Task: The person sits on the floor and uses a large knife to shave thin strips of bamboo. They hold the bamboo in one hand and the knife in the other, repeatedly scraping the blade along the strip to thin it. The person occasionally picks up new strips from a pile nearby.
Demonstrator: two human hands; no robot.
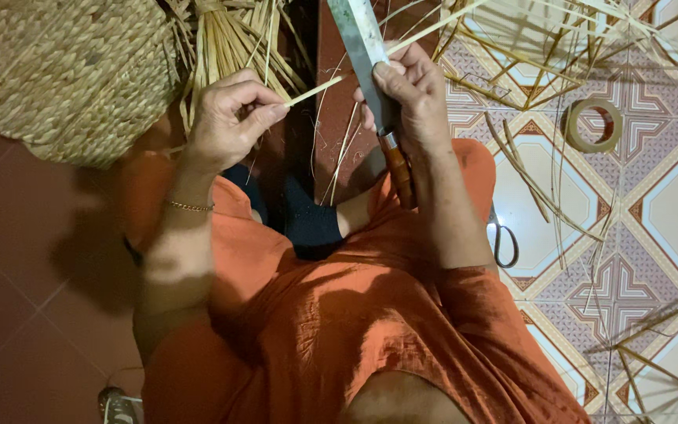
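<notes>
My left hand (233,118) pinches the near end of a thin pale bamboo strip (417,33) between thumb and forefinger. The strip runs up and to the right, crossing the blade. My right hand (410,90) grips a long knife (364,47) with a broad steel blade and a brown wooden handle (399,174). The blade points away from me and my thumb presses on its flat side where the strip meets it. A thin gold bracelet (190,206) circles my left wrist. I sit cross-legged in orange clothing.
A large woven straw basket (56,71) sits at the upper left beside a bundle of strips (229,39). Loose strips (543,55) lie on the patterned tile floor at right, with a tape roll (592,126) and scissors (504,243).
</notes>
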